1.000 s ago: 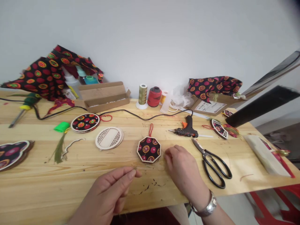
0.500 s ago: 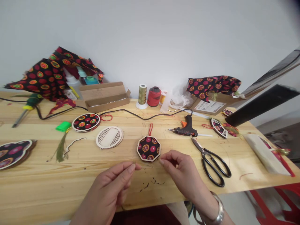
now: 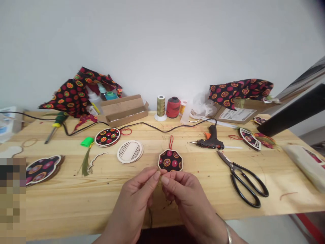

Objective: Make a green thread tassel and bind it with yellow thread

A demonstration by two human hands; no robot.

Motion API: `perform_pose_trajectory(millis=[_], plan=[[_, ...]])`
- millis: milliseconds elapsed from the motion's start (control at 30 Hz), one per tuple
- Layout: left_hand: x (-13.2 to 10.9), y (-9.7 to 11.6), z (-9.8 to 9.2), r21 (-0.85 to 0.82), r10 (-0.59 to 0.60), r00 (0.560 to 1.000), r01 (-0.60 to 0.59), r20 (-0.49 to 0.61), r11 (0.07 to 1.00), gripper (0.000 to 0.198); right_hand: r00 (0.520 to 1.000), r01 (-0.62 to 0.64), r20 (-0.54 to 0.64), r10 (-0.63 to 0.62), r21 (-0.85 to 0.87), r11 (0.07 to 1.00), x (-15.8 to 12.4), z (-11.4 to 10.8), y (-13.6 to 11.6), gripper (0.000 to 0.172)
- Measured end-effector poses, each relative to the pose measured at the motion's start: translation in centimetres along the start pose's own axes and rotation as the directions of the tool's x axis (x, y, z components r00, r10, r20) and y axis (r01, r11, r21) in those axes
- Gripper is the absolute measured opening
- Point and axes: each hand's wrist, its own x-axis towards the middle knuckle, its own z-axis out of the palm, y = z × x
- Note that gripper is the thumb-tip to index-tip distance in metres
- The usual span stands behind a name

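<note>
Near the front edge of the pale wooden counter [image 3: 76, 203], the left hand [image 3: 138, 200] and right hand [image 3: 184, 196] are meeting fingertip to fingertip, both pinching a thin olive-green thread [image 3: 150, 217] that is hanging down between them. Just beyond the fingers, one flat octagonal ornament of black floral fabric with a red loop [image 3: 170, 160] is lying on the wood. One pair of black-handled steel scissors [image 3: 243, 181] is resting toward the right edge, one black hot-glue gun [image 3: 209, 141] behind them. One round pale wooden lattice disc [image 3: 130, 151] is sitting left of the ornament. Two thread spools, gold [image 3: 160, 107] and red [image 3: 173, 107], are standing at the back edge.
</note>
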Motion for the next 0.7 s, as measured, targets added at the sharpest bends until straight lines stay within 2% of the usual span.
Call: perform_pose_trajectory(millis=[200,467,700], plan=[[0.00,-0.71,-0.24,-0.020,-0.016,1.000,0.017,0.012,1.000,0.019,0.999,-0.012,-0.043,0.015,0.074,0.997,0.01,0.51,0.25,0.029],[-0.07,-0.67,-0.03,-0.034,0.003,1.000,-0.002,0.019,0.999,0.016,0.998,-0.058,-0.029,0.061,0.114,0.992,0.20,0.50,0.35,0.029],[0.02,-1.02,0.07,-0.025,0.018,1.000,-0.017,0.026,1.000,0.014,0.998,-0.048,-0.043,0.054,0.134,0.990,0.25,0.77,0.65,0.031]])
